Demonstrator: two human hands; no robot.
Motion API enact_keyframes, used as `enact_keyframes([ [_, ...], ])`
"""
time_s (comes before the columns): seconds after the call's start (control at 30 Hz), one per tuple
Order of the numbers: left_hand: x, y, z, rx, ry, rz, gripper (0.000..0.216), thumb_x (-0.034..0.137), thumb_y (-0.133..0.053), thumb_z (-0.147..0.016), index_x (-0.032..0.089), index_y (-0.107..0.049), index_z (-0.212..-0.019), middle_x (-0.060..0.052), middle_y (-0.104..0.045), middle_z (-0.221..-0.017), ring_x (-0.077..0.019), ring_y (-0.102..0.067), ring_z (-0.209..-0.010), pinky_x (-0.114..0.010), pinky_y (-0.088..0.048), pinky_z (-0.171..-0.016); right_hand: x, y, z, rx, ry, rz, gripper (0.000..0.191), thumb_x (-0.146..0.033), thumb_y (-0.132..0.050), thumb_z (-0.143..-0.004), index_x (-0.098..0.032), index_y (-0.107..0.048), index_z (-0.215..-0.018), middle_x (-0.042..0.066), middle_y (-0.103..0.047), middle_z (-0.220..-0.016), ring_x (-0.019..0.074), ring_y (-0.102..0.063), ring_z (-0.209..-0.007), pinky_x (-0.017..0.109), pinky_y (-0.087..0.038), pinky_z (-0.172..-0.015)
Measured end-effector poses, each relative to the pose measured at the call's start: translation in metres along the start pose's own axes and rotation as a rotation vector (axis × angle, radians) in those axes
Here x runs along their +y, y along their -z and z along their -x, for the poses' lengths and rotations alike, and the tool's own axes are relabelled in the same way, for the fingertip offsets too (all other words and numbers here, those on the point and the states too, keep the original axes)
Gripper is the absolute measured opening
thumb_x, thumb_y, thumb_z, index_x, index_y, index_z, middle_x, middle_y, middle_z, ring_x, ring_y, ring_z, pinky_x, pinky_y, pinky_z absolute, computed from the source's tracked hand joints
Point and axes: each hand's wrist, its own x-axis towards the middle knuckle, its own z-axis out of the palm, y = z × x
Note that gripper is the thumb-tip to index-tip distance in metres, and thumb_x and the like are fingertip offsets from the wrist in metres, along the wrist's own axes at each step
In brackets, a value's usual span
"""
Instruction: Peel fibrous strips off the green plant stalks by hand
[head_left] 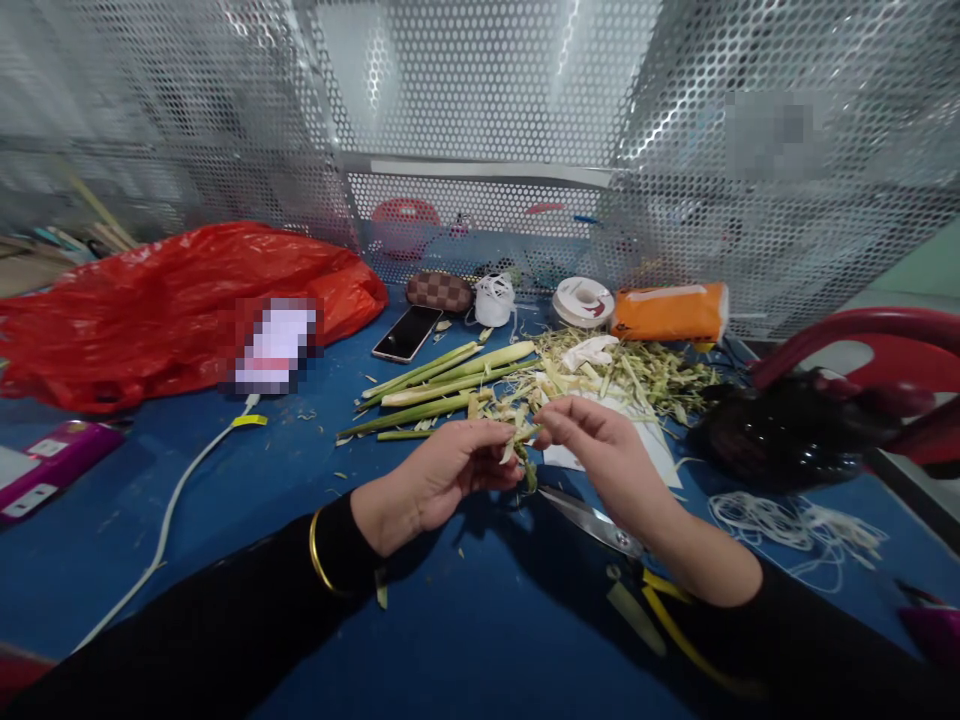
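Note:
Both hands meet over the middle of the table around a small pale-green piece of plant leaf [530, 470], partly hidden by the fingers. My left hand [442, 470] pinches it from the left, fingers curled. My right hand [600, 445] has thumb and forefinger pinched at its upper end. Just behind lie several long green stalks [450, 385]. To their right spreads a heap of shredded plant bits [667, 380] with a white glove-like scrap [591, 352] on top. Beneath the right hand, scissors [592, 522] with yellow handles lie with blades pointing left.
A red plastic bag [187, 290] and a lit phone [276, 345] on a white cable [176, 510] sit left. A dark phone [407, 333], checkered case [439, 291], white spool [583, 300] and orange packet [670, 312] line the back. Right are a black glossy bag [795, 430] and white string [787, 525].

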Motion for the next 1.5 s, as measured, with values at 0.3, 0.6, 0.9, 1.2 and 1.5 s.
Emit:
enact_keyframes([
  [0.3,0.000,-0.003,0.003,-0.027,0.067,-0.087,0.023,0.034,-0.074,-0.071,0.015,-0.061,-0.068,0.001,-0.059,-0.056,-0.0101,-0.057,-0.049,-0.022,-0.044,-0.051,0.005,-0.003,0.003,-0.056,0.077,0.061,0.008,-0.026,-0.066,-0.076,-0.020,-0.065,-0.071,-0.002,-0.062,-0.065,0.0141,-0.057,-0.065,0.029,-0.044,-0.065],
  [0.6,-0.002,-0.002,0.002,-0.074,0.026,-0.149,0.011,0.023,-0.070,-0.073,0.015,-0.062,-0.070,0.001,-0.061,-0.054,-0.0090,-0.057,-0.047,-0.020,-0.045,-0.050,0.008,-0.002,0.003,-0.021,0.114,0.150,0.010,-0.025,-0.065,-0.077,-0.020,-0.064,-0.069,-0.002,-0.060,-0.066,0.0136,-0.052,-0.066,0.028,-0.040,-0.065],
  [0.9,-0.002,-0.003,0.002,-0.034,0.016,-0.144,0.010,0.019,-0.071,-0.071,0.014,-0.064,-0.066,-0.001,-0.065,-0.056,-0.0106,-0.061,-0.050,-0.022,-0.049,-0.056,0.012,-0.005,0.004,0.083,0.081,0.081,0.012,-0.026,-0.064,-0.075,-0.019,-0.063,-0.066,-0.002,-0.061,-0.064,0.0139,-0.053,-0.064,0.029,-0.041,-0.065],
  [1.2,0.003,-0.008,0.005,0.058,-0.073,-0.077,0.023,0.038,-0.062,-0.082,0.016,-0.062,-0.082,-0.009,-0.074,-0.077,-0.0167,-0.069,-0.064,-0.026,-0.051,-0.063,-0.002,0.006,0.005,0.256,0.461,0.417,0.013,-0.023,-0.056,-0.088,-0.023,-0.066,-0.097,0.006,-0.068,-0.098,0.0205,-0.061,-0.092,0.036,-0.045,-0.084],
  [1.5,-0.003,-0.014,0.007,0.103,-0.253,0.049,0.015,0.022,-0.063,-0.080,0.018,-0.057,-0.093,-0.006,-0.074,-0.085,-0.0177,-0.070,-0.079,-0.027,-0.050,-0.074,-0.002,-0.025,0.033,-0.078,0.133,0.273,0.012,-0.028,-0.060,-0.085,-0.022,-0.069,-0.083,0.002,-0.067,-0.069,0.0163,-0.059,-0.060,0.030,-0.047,-0.060],
])
